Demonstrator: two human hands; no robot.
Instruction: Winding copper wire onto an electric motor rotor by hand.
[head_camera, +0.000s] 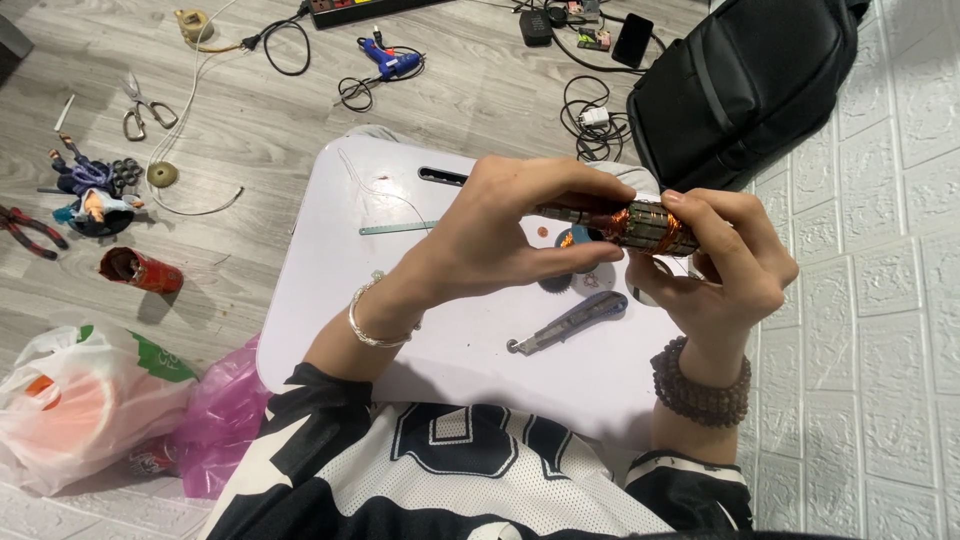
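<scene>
Both hands hold a small motor rotor (640, 226) wound with copper wire, raised above a white lap table (340, 270). My left hand (510, 235), with a silver bracelet at the wrist, grips the rotor's left end. The right end sits between the fingers of my right hand (725, 265), which wears a brown bead bracelet. Below the hands, a grey utility knife (570, 323) lies on the table, and a dark gear (560, 283) is partly hidden under my left hand.
A thin metal ruler (398, 229) lies on the table. A black backpack (745, 85) stands at the back right. On the wooden floor are a blue glue gun (388, 62), scissors (143, 103), pliers (30, 232), a red can (140, 271), cables and plastic bags (90, 400).
</scene>
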